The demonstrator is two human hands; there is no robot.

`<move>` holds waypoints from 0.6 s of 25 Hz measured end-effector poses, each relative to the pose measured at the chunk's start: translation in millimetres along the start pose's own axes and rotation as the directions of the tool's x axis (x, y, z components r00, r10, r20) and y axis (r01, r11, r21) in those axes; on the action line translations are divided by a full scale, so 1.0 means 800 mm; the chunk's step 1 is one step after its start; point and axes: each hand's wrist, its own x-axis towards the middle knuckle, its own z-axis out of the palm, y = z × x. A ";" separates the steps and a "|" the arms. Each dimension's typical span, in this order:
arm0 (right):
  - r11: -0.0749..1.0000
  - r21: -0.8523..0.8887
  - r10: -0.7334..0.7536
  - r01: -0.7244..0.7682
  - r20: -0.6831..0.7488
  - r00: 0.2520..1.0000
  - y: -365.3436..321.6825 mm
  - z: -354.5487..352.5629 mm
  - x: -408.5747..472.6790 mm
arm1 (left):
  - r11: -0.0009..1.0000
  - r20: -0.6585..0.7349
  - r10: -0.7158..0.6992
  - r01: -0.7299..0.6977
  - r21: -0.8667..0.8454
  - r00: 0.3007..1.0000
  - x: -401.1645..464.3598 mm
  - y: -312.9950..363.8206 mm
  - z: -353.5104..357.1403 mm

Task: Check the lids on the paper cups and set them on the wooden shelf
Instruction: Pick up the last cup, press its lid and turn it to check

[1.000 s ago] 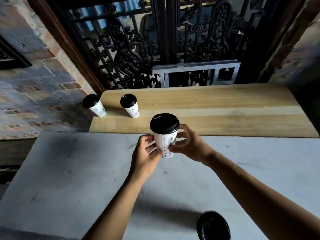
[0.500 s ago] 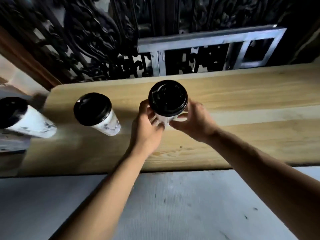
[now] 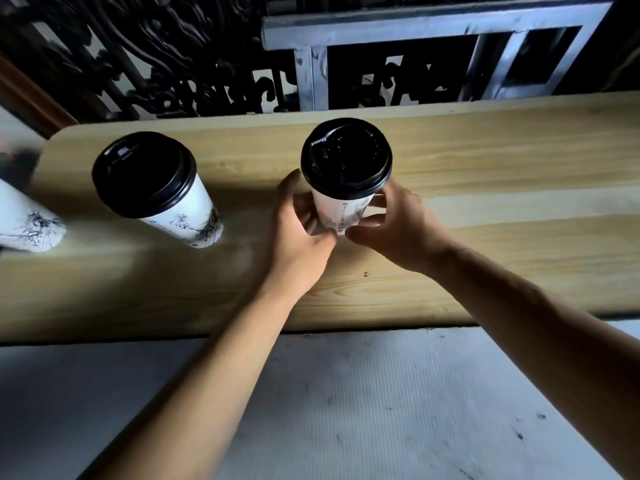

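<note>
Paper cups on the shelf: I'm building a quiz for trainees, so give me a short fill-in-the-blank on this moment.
1. The held cup is gripped by ____ hands, the left hand and right hand.
2. Its lid is coloured ____.
3. The standing cup beside it rests on the ____ shelf.
4. From the person's view, that standing cup is to the ____ of the held cup.

Missing words: both; black; wooden; left

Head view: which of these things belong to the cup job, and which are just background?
Job:
- held cup with black lid, gripped by left hand and right hand
- middle cup, standing on the shelf
- far-left cup, partly cut off
- wooden shelf

Background:
- grey counter
- iron grille
- metal frame
</note>
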 end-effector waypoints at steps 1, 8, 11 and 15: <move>1.000 0.002 0.023 -0.023 0.000 1.000 0.000 -0.009 -0.006 | 1.000 -0.011 -0.018 0.018 0.020 1.000 -0.007 -0.001 -0.002; 0.993 -0.056 0.109 -0.108 0.007 0.994 -0.014 -0.102 -0.159 | 0.986 -0.019 0.012 -0.008 0.169 1.000 -0.166 0.007 -0.019; 0.993 -0.108 0.052 -0.044 0.074 0.996 -0.022 -0.148 -0.262 | 0.952 0.006 0.099 -0.097 0.291 0.995 -0.271 0.031 -0.005; 0.996 -0.093 0.006 0.007 0.134 0.991 -0.016 -0.196 -0.410 | 0.904 0.031 0.076 -0.082 0.420 0.997 -0.422 0.037 0.020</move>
